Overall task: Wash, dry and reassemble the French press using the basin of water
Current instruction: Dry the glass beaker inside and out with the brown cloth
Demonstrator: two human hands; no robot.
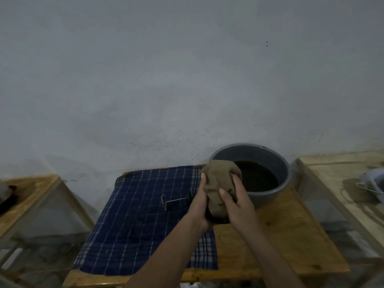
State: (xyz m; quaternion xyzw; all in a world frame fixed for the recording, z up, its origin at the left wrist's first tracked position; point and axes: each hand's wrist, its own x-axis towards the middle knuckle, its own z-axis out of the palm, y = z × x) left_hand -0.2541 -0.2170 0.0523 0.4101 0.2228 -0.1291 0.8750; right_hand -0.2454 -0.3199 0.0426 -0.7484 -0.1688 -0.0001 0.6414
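Drying step, I judge: my left hand (199, 206) and right hand (234, 201) both grip the cloth (220, 183) wrapped around the carafe (218, 219). Plunger (166, 201) lies on the towel (135, 215); next, dry it.

Plain home washing corner: bare stained wall (187, 80), raw wooden tables (291, 235), water basin (268, 196), checked cloth (135, 215).

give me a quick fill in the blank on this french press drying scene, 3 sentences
1. Both hands hold a ____ cloth wrapped over a dark part.
2. The plunger lies on the ____ checked towel.
3. The grey basin holds dark ____.

Missing words: brown; blue; water
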